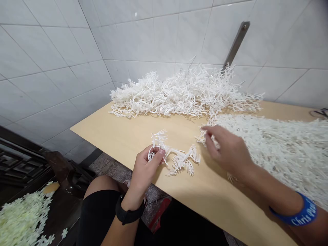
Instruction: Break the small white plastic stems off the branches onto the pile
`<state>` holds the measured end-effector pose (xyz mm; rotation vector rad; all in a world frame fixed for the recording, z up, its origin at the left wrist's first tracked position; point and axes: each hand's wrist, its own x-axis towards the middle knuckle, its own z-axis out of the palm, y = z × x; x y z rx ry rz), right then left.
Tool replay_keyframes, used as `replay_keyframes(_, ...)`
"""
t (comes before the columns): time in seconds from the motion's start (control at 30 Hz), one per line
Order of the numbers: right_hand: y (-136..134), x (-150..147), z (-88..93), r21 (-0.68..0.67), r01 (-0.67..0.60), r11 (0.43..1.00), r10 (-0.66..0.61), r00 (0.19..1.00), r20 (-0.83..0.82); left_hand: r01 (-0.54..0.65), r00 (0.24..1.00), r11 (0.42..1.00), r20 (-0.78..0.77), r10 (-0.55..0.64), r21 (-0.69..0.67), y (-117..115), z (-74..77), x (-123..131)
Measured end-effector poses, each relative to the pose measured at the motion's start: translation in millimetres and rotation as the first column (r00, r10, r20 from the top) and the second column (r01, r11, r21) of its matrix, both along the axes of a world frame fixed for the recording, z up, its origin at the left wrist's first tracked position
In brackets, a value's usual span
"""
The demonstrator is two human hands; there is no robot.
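Note:
My left hand [146, 164] is closed, pinching a white plastic branching stem [181, 159] between thumb and fingers. Its fine-tipped sprigs spread to the right, low over the table's front edge. Over the table to the right, my right hand [229, 150] has its index finger and thumb apart, and no held thing shows between them. Those fingertips are at the left edge of a broad heap of small off-white plastic pieces [276, 143]; whether they touch it I cannot tell. Behind both hands lies a long pile of white branching stems [176, 97].
The light wooden table [102, 124] meets a tiled wall [159, 41], where a metal bar [236, 44] leans. Pale green-white plastic flowers [24, 217] lie on a dark carved wooden seat [65, 201] at lower left. A dark looped item [320, 112] sits at far right.

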<state>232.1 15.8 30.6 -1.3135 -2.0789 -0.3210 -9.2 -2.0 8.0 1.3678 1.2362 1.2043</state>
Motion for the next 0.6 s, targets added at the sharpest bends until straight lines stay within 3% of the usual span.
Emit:
replay_keyframes(0.07,-11,-18,1.4,-0.034,-0.319,0.947,0.319,0.948,0.009,0.044,0.999,0.999,-0.022,-0.044,-0.008,-1,2.4,1)
replay_keyframes(0.13,-20,-32,1.0,-0.069,-0.470,0.880,0.474,0.877,0.078,0.108,0.994,0.994,-0.034,-0.108,-0.005,-2,4.7,1)
replay_keyframes(0.4,-25,-47,-10.2,-0.126,-0.407,0.905,0.413,0.910,0.027,0.330,0.943,0.944,-0.032,-0.330,-0.021,-4,8.5,-1)
replay_keyframes(0.53,-27,-49,-8.7,-0.184,-0.408,0.894,0.417,0.909,0.015,0.326,0.941,0.945,-0.082,-0.327,-0.027,-4,2.7,1)
replay_keyframes(0.6,-31,-51,-4.2,-0.258,-0.486,0.835,0.493,0.869,-0.042,0.234,0.963,0.972,-0.136,-0.231,0.003,-2,-1.3,1)
